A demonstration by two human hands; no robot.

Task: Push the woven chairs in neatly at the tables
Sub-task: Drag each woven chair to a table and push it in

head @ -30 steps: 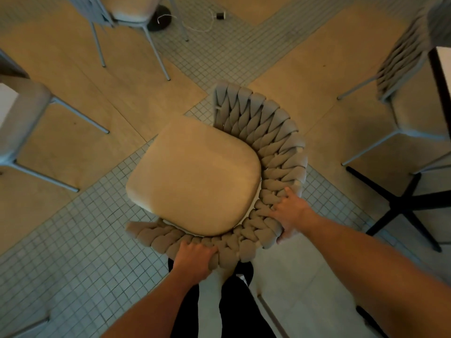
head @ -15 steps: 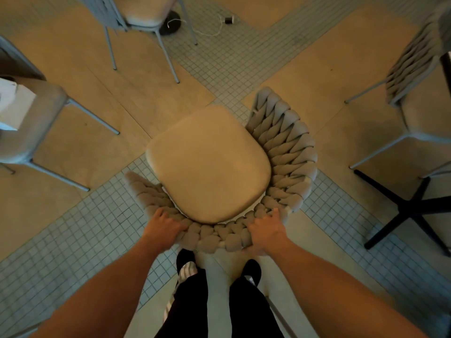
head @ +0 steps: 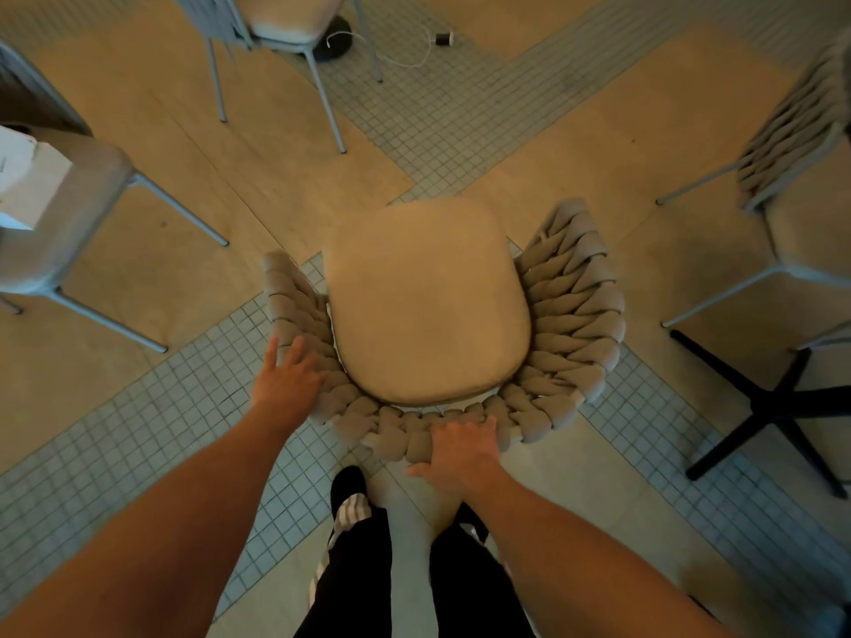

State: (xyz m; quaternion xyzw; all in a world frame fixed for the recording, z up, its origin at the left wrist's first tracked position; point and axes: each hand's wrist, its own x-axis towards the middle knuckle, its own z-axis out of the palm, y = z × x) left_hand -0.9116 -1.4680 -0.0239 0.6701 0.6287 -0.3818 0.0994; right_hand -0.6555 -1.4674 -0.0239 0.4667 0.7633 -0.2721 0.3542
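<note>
The woven chair (head: 442,324) stands right in front of my feet, its braided back curving toward me and the tan seat cushion (head: 426,299) pointing straight away from me, long axis running front to back. It sits where grey mosaic tile strips cross tan floor panels (head: 621,131). Other chairs stand at the left (head: 60,223), top (head: 285,25) and right (head: 801,177); a black table base (head: 773,407) lies at right. My left hand (head: 288,379) rests with straight fingers against the chair's left back curve, holding nothing. My right hand (head: 463,453) curls over the back rim, gripping it
</note>
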